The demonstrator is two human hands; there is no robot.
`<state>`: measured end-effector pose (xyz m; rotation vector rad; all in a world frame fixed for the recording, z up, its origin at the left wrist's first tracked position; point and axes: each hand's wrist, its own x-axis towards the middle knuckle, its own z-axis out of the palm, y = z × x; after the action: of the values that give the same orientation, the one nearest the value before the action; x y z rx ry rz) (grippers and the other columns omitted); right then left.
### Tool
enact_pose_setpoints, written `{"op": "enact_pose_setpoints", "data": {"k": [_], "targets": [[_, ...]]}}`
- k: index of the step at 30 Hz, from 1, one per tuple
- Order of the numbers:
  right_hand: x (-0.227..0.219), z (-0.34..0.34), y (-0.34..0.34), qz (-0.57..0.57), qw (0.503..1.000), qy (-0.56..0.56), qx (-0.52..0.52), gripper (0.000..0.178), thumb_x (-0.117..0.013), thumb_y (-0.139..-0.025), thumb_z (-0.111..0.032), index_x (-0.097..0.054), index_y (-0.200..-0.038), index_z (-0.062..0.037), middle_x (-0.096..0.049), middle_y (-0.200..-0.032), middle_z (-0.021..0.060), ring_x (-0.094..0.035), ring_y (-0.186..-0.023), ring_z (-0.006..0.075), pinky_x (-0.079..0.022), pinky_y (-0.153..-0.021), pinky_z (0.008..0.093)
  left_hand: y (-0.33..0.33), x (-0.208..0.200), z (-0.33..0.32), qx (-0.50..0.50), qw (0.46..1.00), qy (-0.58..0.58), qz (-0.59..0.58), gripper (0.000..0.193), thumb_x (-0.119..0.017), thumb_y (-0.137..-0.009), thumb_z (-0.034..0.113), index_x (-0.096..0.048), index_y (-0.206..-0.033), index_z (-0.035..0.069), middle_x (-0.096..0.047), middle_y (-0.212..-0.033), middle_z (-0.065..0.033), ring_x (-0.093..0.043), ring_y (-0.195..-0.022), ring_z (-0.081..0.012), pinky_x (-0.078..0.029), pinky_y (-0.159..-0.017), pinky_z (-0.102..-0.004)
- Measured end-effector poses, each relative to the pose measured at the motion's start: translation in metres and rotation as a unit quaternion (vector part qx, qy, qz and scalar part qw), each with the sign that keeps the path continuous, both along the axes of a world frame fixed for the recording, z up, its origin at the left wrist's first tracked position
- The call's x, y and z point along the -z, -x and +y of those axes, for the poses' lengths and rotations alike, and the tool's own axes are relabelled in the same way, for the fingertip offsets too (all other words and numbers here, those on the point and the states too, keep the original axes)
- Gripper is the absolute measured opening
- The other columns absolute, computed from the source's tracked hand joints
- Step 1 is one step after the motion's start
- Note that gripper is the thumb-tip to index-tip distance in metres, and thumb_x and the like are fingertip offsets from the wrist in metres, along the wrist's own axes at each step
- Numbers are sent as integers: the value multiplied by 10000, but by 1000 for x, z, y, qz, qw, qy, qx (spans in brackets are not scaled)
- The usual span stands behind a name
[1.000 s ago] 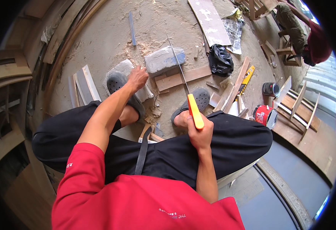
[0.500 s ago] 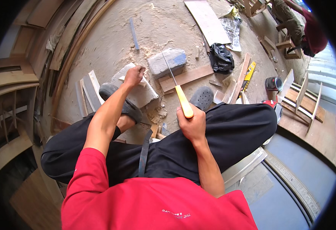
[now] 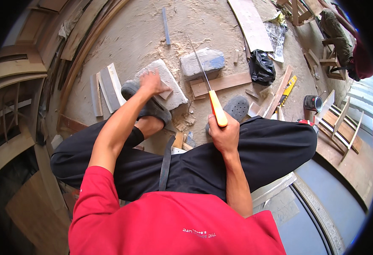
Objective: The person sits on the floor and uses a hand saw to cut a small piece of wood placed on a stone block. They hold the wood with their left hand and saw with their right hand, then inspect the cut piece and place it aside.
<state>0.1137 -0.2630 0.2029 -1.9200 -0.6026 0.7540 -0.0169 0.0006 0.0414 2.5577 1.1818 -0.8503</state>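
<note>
My right hand [image 3: 224,135] is closed round the yellow-orange handle [image 3: 218,108] of a handsaw. Its thin blade [image 3: 202,68] points up and away, passing in front of a grey block with a blue patch [image 3: 209,63]. My left hand [image 3: 151,83] lies on a small pale piece of wood [image 3: 166,92], pressing it onto another pale grey block [image 3: 175,89]. Most of that wood is hidden under the palm, and the fingers bend over it toward the block's far side. My left foot, in a dark clog [image 3: 154,108], rests against this block.
A reddish board [image 3: 233,81] lies by the far block. To the right are a black plastic bag [image 3: 262,68], a yellow tool [image 3: 287,89] and an open paint can [image 3: 312,103]. A metal straightedge [image 3: 166,25] lies ahead. Another person [image 3: 343,42] sits at the far right.
My left hand has lowered from a raised, bunched pose and spread over the small wood piece. The saw is still in my right hand. The whole view has shifted slightly.
</note>
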Motion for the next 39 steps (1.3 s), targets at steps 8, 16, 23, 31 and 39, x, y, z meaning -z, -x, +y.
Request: {"op": "enact_pose_setpoints", "data": {"k": [8, 16, 23, 31, 39], "targets": [[-7, 8, 4, -35, 999, -9, -36, 180, -659, -865, -153, -639, -799, 13, -564, -566, 129, -538, -474, 185, -427, -501, 338, 20, 25, -37, -36, 998, 47, -37, 1114, -823, -697, 466, -208, -1539, 75, -146, -1555, -352, -272, -1366, -590, -348, -1103, -564], [-27, 21, 15, -29, 997, -38, -63, 201, -660, -877, -166, -615, -792, 10, -560, -587, 133, -522, -485, 209, -429, -519, 353, 34, 8, -44, -6, 967, -25, -252, 667, -564, -873, 270, -349, -1422, -40, -467, -1319, -395, -557, -1140, -521, -512, -926, -522], [-45, 40, 39, 20, 987, -86, -131, 205, -678, -869, -167, -627, -827, 27, -546, -604, 140, -478, -524, 195, -427, -546, 358, 89, -60, 11, -275, 908, -110, -296, 360, -468, -955, 264, -535, -1214, 23, -654, -829, -320, -655, -863, -484, -529, -819, -556], [-41, 48, 54, 29, 980, -43, -193, 209, -682, -867, -182, -662, -874, 26, -601, -648, 135, -561, -576, 180, -460, -587, 346, 217, -47, 22, -513, 749, -21, -419, 440, -447, -1012, 347, -659, -1077, -34, -713, -903, -186, -715, -752, -272, -579, -687, -377], [-14, 28, 15, -37, 994, -44, -88, 232, -689, -909, -191, -666, -955, 36, -574, -658, 47, -494, -605, 116, -441, -588, 306, 159, -15, -18, -520, 693, 120, -484, 551, -402, -1043, 431, -653, -998, -58, -705, -806, -142, -715, -630, -200, -592, -538, -297]]}}
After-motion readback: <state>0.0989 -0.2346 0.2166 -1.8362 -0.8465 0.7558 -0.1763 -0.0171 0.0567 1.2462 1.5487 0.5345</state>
